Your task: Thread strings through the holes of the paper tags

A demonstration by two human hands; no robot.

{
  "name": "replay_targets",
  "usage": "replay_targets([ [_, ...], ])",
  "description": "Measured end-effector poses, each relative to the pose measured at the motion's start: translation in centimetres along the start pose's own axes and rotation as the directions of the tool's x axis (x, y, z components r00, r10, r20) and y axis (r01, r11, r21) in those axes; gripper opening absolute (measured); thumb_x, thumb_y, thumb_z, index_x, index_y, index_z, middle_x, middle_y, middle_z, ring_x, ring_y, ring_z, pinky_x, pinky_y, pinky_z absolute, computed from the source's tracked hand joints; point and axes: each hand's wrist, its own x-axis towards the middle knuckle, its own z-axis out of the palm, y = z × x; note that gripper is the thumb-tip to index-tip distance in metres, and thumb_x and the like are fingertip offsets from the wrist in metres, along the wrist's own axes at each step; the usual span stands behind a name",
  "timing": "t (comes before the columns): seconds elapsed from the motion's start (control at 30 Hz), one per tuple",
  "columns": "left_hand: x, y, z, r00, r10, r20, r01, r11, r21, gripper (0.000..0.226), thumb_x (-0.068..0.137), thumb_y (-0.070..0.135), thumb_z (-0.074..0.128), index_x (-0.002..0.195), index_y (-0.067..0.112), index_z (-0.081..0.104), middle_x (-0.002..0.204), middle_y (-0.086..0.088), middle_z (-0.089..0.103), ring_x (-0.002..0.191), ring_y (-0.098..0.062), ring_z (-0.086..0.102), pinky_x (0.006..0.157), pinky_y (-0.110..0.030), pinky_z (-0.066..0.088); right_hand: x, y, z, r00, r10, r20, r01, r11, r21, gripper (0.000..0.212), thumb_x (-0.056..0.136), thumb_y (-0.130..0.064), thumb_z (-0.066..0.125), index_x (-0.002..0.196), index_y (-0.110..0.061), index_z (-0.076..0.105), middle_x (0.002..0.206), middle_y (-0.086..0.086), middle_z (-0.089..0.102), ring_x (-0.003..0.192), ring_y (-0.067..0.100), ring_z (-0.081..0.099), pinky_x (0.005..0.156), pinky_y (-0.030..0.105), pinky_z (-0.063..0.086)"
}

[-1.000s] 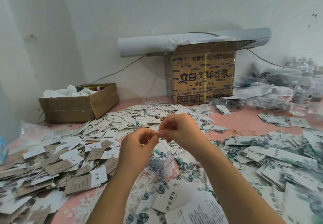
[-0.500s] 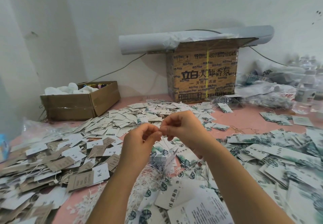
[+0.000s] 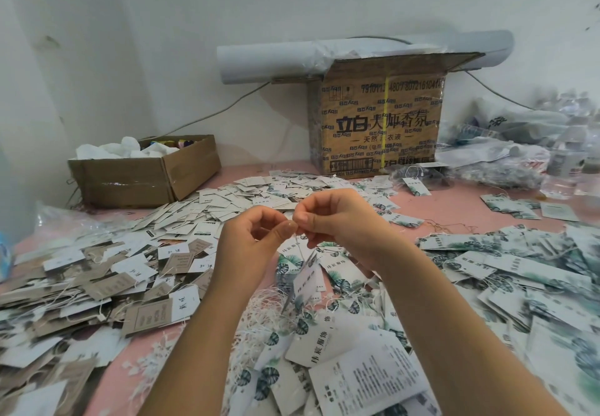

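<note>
Through the head camera, I am holding both hands up over the pink table (image 3: 454, 208), with the fingertips meeting. My left hand (image 3: 250, 247) is curling its fingers, its thumb and forefinger pinching the top of a thin white string (image 3: 300, 247). My right hand (image 3: 344, 224) is pinching the same string just beside it, with its other fingers tucked in. The string is running down from the pinch to a paper tag (image 3: 306, 281), white with a green leaf print, which is dangling tilted below my hands. I cannot tell whether the string is passing through the tag's hole.

Beneath the tag, a heap of loose strings (image 3: 266, 305) is lying between my forearms. Leaf-printed tags (image 3: 519, 269) are sprawling to my right, brown and white tags (image 3: 97, 286) to my left, and plain white ones (image 3: 243, 195) beyond my hands. A tall printed carton (image 3: 380, 123) is standing against the wall with a paper roll (image 3: 276, 62) lying across its top. A low open box (image 3: 146, 172) is sitting at the far left.
</note>
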Motion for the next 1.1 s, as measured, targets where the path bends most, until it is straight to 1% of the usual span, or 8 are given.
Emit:
replay_targets([
  [0.23, 0.0, -0.6, 0.1, 0.999, 0.008, 0.043, -0.008, 1.000, -0.004, 0.042, 0.056, 0.059, 0.062, 0.074, 0.021, 0.065, 0.061, 0.007, 0.065, 0.051, 0.001, 0.052, 0.051, -0.011, 0.043, -0.2, -0.2, 0.3, 0.999, 0.010, 0.031, -0.009, 0.999, -0.042, 0.018, 0.089, -0.002, 0.056, 0.074, -0.009, 0.062, 0.057, -0.003, 0.058, 0.053, 0.009, 0.053, 0.057, 0.025, 0.052],
  [0.37, 0.0, -0.9, 0.3, 0.998, -0.010, 0.055, 0.010, 1.000, 0.006, 0.035, 0.063, 0.057, 0.058, 0.072, 0.023, 0.064, 0.058, 0.012, 0.064, 0.052, -0.003, 0.049, 0.049, -0.012, 0.041, -0.2, -0.5, 0.8, 0.999, 0.022, 0.044, -0.020, 0.998, -0.061, 0.020, 0.094, -0.003, 0.049, 0.075, -0.009, 0.055, 0.062, 0.004, 0.051, 0.050, 0.009, 0.050, 0.055, 0.023, 0.051],
  [0.47, -0.2, -0.9, 0.6, 0.996, -0.045, 0.081, 0.041, 0.998, 0.046, 0.037, 0.069, 0.060, 0.050, 0.073, 0.026, 0.062, 0.061, 0.016, 0.062, 0.057, -0.008, 0.048, 0.054, -0.021, 0.041, -0.1, -0.5, 1.0, 1.000, 0.008, 0.008, -0.007, 0.998, -0.070, 0.022, 0.096, -0.003, 0.045, 0.075, -0.010, 0.050, 0.062, 0.004, 0.049, 0.050, 0.010, 0.049, 0.054, 0.022, 0.050],
  [0.6, -0.6, -0.8, 1.0, 0.968, -0.104, 0.230, 0.077, 0.990, 0.122, 0.051, 0.062, 0.076, 0.039, 0.090, 0.037, 0.055, 0.091, 0.019, 0.064, 0.077, 0.000, 0.057, 0.063, -0.017, 0.040, 0.1, -0.5, 0.9, 0.996, 0.006, -0.092, -0.007, 1.000, -0.010, 0.022, 0.097, -0.004, 0.042, 0.077, -0.009, 0.048, 0.063, 0.004, 0.052, 0.050, 0.010, 0.050, 0.052, 0.018, 0.050],
  [0.67, -0.8, -0.7, 1.3, 0.934, -0.160, 0.318, 0.107, 0.978, 0.176, 0.055, 0.055, 0.080, 0.047, 0.099, 0.047, 0.046, 0.110, 0.020, 0.053, 0.092, 0.005, 0.053, 0.065, -0.014, 0.039, 0.2, -0.5, 0.7, 0.991, -0.005, -0.137, 0.009, 1.000, 0.028, 0.021, 0.097, -0.002, 0.041, 0.078, -0.008, 0.048, 0.063, 0.003, 0.053, 0.050, 0.009, 0.051, 0.053, 0.019, 0.050],
  [0.8, -1.1, -0.9, 1.8, 0.905, -0.216, 0.367, 0.102, 0.946, 0.307, 0.064, 0.068, 0.053, 0.072, 0.120, 0.047, 0.035, 0.118, 0.022, 0.043, 0.101, 0.007, 0.045, 0.069, -0.011, 0.036, 0.2, -0.6, 0.5, 0.978, -0.041, -0.203, 0.056, 0.996, 0.070, 0.021, 0.096, 0.001, 0.042, 0.078, -0.009, 0.048, 0.065, 0.003, 0.055, 0.051, 0.009, 0.053, 0.055, 0.023, 0.052],
  [0.93, -1.0, -1.2, 1.8, 0.919, -0.197, 0.342, 0.099, 0.954, 0.284, 0.040, 0.088, 0.020, 0.064, 0.113, 0.042, 0.042, 0.104, 0.012, 0.055, 0.081, 0.000, 0.056, 0.056, -0.013, 0.046, 0.2, -0.8, 0.4, 0.962, -0.108, -0.249, 0.126, 0.990, 0.061, 0.021, 0.094, 0.003, 0.043, 0.077, -0.009, 0.049, 0.066, 0.003, 0.056, 0.054, 0.013, 0.055, 0.056, 0.022, 0.052],
  [1.1, -0.7, -1.0, 1.5, 0.945, -0.203, 0.256, 0.146, 0.963, 0.227, 0.034, 0.088, 0.005, 0.062, 0.099, 0.036, 0.054, 0.091, 0.008, 0.068, 0.072, -0.009, 0.060, 0.073, -0.039, 0.053, 0.2, -1.0, -0.4, 0.943, -0.161, -0.291, 0.207, 0.969, 0.132, 0.017, 0.093, 0.004, 0.046, 0.080, -0.006, 0.052, 0.066, 0.005, 0.056, 0.054, 0.014, 0.054, 0.058, 0.025, 0.054],
])
